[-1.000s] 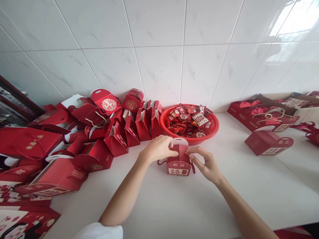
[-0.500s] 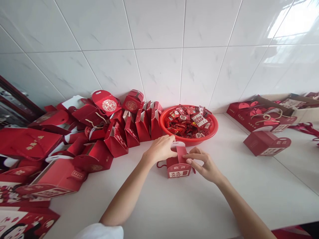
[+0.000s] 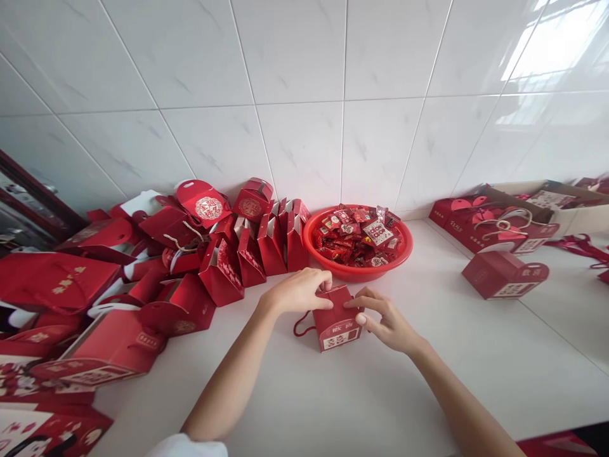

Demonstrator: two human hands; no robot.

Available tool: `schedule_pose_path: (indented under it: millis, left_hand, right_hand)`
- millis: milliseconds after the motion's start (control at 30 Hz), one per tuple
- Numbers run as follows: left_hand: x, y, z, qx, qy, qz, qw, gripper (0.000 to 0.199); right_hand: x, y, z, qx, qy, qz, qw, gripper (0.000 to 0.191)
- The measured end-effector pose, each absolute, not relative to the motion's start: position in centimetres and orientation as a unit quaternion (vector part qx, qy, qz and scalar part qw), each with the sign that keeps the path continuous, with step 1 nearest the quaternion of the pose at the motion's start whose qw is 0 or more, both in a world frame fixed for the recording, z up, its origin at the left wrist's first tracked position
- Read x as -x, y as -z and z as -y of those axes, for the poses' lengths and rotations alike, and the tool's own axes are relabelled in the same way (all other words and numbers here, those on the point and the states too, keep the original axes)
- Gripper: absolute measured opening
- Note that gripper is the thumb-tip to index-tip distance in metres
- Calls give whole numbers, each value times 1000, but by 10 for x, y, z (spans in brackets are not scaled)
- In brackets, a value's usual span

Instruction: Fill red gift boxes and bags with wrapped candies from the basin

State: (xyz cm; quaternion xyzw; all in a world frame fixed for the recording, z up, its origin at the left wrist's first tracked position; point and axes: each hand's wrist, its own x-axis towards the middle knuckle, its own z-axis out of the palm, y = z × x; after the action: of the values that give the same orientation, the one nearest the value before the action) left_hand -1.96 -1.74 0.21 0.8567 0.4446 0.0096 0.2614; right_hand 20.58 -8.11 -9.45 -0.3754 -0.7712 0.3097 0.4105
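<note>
A small red gift box (image 3: 340, 328) with pale lettering on its front stands on the white counter before me. My left hand (image 3: 302, 291) is closed on the box's left top edge, thumb on the top flap and fingers behind. From the right, my right hand (image 3: 387, 319) grips the other side, its index finger on the top flap and its thumb at the front edge. The top flaps lie folded inward. A dark red cord loop (image 3: 303, 325) sticks out at the box's left. Behind the box is a red plastic basin (image 3: 358, 273) full of wrapped sweets (image 3: 349, 231).
Many red gift boxes (image 3: 181, 298) crowd the counter's left side, several standing in a row (image 3: 271, 244) by the basin. At right are a single closed box (image 3: 504, 275), a box with rope handles (image 3: 485, 222), a cardboard carton (image 3: 575, 219) and ribbon (image 3: 580, 246). White tiles (image 3: 299, 152) rise behind.
The box's top flaps have been folded down over its opening, which showed partly before. My left hand has shifted slightly down and left. The view has tilted a little.
</note>
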Motion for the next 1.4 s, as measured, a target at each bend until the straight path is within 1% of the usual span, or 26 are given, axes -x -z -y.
schedule_pose_path:
  millis: [100,233,300,367,433,533,600,700,867,967,1067,1233,1300,1400]
  left_hand:
    - [24,0,24,-864,-33,-418,280,24]
    - [33,5,36,-864,-45,-400,301,46]
    - [36,8,41,-863,-48,-392,315,50]
    - [36,11,45,-863,-55,-387,320,45]
    - [35,14,47,-861,-68,-396,311,34]
    - [31,19,48,-847,-93,-426,305,22]
    - [30,21,48,-832,-101,-446,314,21]
    - [30,22,49,-817,-94,-460,334,23]
    - [34,25,48,-817,-78,-454,347,27]
    - [35,28,45,-821,-80,-446,348,26]
    - [35,29,44,-821,-92,-439,354,27]
    - [32,36,42,-814,-142,-444,348,29]
    - [31,39,41,-806,-164,-451,346,32]
    - [28,42,40,-798,-187,-466,333,35]
  right_hand:
    - [-204,95,81,375,-294,780,406,52]
    - [-200,97,80,398,-255,784,403,50]
    - [-197,98,80,406,-241,782,407,48]
    - [-193,99,80,416,-235,774,416,47]
    - [-190,100,81,427,-236,760,429,45]
    - [-188,101,81,431,-243,742,453,37]
    - [-190,102,81,439,-243,725,471,32]
    - [-196,105,77,477,-248,695,477,31]
    - [-205,109,70,488,-341,702,391,37]
    - [-205,108,70,484,-416,675,370,35]
    - [-206,103,71,478,-487,626,378,32]
    - [-214,83,71,404,-606,547,412,39]
    - [-217,68,70,382,-615,542,427,39]
    - [-213,43,67,363,-596,560,446,35]
